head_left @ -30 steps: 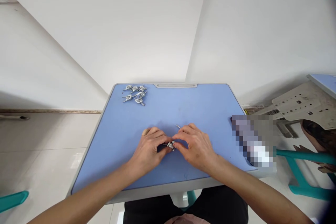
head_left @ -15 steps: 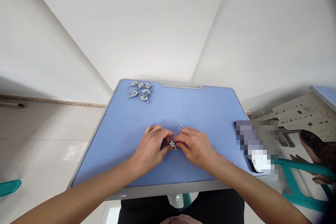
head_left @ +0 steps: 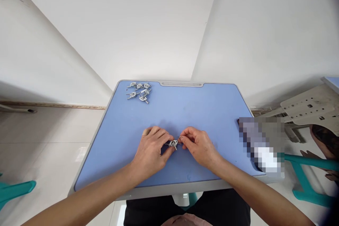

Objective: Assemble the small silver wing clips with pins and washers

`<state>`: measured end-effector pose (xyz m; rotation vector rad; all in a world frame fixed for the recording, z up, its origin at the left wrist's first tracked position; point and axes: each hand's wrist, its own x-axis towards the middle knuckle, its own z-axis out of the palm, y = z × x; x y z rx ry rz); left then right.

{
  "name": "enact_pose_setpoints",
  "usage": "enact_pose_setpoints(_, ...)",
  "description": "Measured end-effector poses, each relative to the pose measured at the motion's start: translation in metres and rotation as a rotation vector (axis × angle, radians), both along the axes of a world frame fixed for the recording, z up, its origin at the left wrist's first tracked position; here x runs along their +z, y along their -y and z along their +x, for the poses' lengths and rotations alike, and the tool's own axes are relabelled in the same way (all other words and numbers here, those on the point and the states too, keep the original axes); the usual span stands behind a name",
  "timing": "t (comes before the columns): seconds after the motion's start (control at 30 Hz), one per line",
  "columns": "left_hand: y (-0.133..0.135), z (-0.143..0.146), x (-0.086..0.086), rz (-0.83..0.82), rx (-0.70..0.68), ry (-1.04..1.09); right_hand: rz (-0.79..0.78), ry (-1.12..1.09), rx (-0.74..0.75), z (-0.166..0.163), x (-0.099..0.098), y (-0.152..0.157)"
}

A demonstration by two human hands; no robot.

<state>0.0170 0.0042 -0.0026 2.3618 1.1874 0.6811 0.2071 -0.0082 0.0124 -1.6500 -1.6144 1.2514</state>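
Observation:
A small silvery metal part lies between my two hands over the middle of the blue desk top. My left hand curls round its left end, thumb and fingers pinched on it. My right hand pinches its right end with fingertips pressed together. Both forearms reach in from the bottom edge. A cluster of several similar metal parts sits at the desk's far left corner, well away from both hands.
A blurred-out object lies at the desk's right edge. A shallow groove runs along the far edge. White walls meet in a corner behind. A teal chair frame and a pale perforated panel stand to the right.
My right hand's fingers have drawn in to a tighter pinch on the part's right end, and the thin pin that stuck up behind them no longer shows. The view shifted slightly.

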Motion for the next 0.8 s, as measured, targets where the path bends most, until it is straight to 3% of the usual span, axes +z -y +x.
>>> enact_pose_setpoints(0.27,-0.001,-0.001,0.000,0.025,-0.031,0.045,-0.073,-0.069,0.005,0.000,-0.005,0.003)
enact_pose_setpoints(0.37,-0.002,-0.002,-0.002,0.007,-0.045,0.050,0.078,0.055,0.073,0.002,-0.008,0.002)
enact_pose_setpoints(0.5,-0.003,-0.003,-0.003,-0.005,-0.055,0.050,0.352,0.378,0.183,0.004,-0.005,-0.001)
enact_pose_setpoints(0.8,-0.003,-0.004,-0.004,-0.025,-0.061,0.035,0.592,0.633,0.454,0.005,0.008,-0.011)
